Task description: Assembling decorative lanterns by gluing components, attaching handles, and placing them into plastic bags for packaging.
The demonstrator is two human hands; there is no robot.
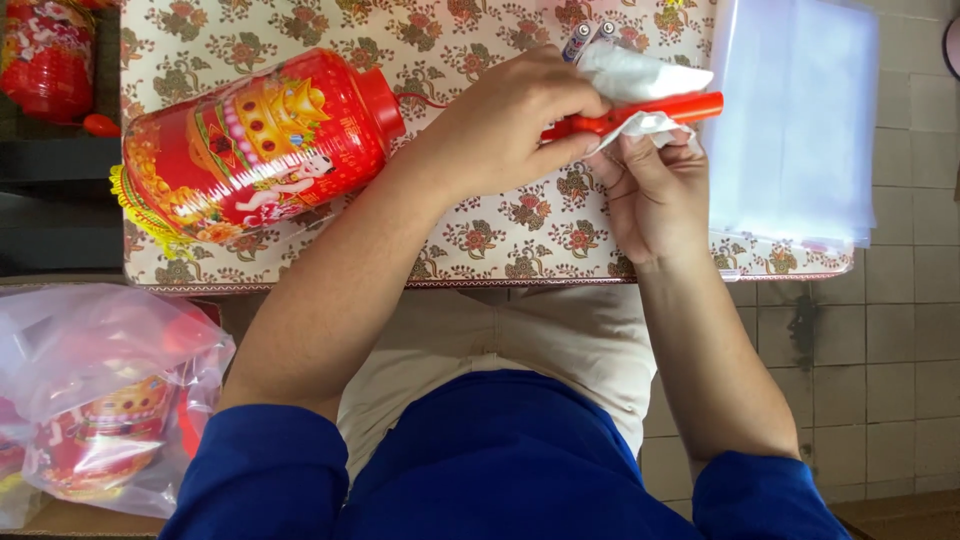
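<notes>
The work appears to be partway through: the slim red plastic handle stick (pixel 640 115) is out on the table and in both hands, with a piece of thin white paper or plastic wrap (pixel 640 75) gathered about its middle, while the stick's far end pokes bare to the right, so the wrapping looks begun but not finished. The left hand (pixel 510 125) is curled down over the stick, fingers closed around it and the wrap; the right hand (pixel 655 190) comes up from beneath, its fingertips pinching the wrap and the stick from below. 2 small cylindrical batteries (pixel 588 40) lie just beyond the left hand's knuckles, touching the wrap; whether they are loose or tucked in it, I cannot tell. A thin red cord runs from the stick to the round red paper lantern with gold trim and a printed figure (pixel 260 145), which lies on its side on the floral-patterned table (pixel 500 240), left of the hands. A stack of clear plastic bags (pixel 795 120) rests at the table's right edge, and bagged red lanterns (pixel 100 400) sit low at the left, seemingly already packed.
</notes>
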